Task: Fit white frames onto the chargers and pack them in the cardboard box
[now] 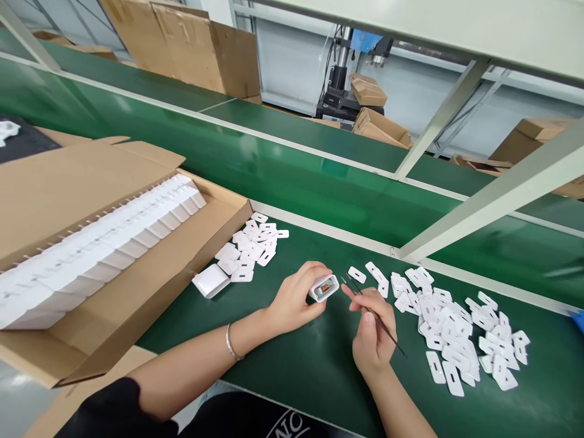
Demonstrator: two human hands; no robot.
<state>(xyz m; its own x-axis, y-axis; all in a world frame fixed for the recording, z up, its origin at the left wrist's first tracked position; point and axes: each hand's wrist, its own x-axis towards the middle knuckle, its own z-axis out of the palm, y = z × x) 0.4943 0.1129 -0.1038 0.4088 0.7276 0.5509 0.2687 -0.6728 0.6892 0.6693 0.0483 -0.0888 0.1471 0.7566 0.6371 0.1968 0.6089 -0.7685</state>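
Note:
My left hand (pixel 292 299) is closed around a white plastic charger housing (pixel 325 288). Its open end faces right and up, showing electronic parts and an orange piece inside. Dark, thin tweezers (pixel 385 328) are held in my right hand (pixel 375 334), their tips a short gap to the right of the housing. Just beyond the tips lies a single white slotted end cap (pixel 356 275). Many more such caps form a large pile (pixel 449 325) to the right and a smaller pile (pixel 250 246) at the left. Another white housing (pixel 212 281) rests beside the smaller pile.
An open cardboard box (pixel 223 207) at left holds a long row of white housings (pixel 109 252). The green bench is bounded at the back by a pale rail (pixel 319 232) and a slanted post (pixel 493 194). Behind stand large cartons (pixel 187 48) and a press (pixel 340 76).

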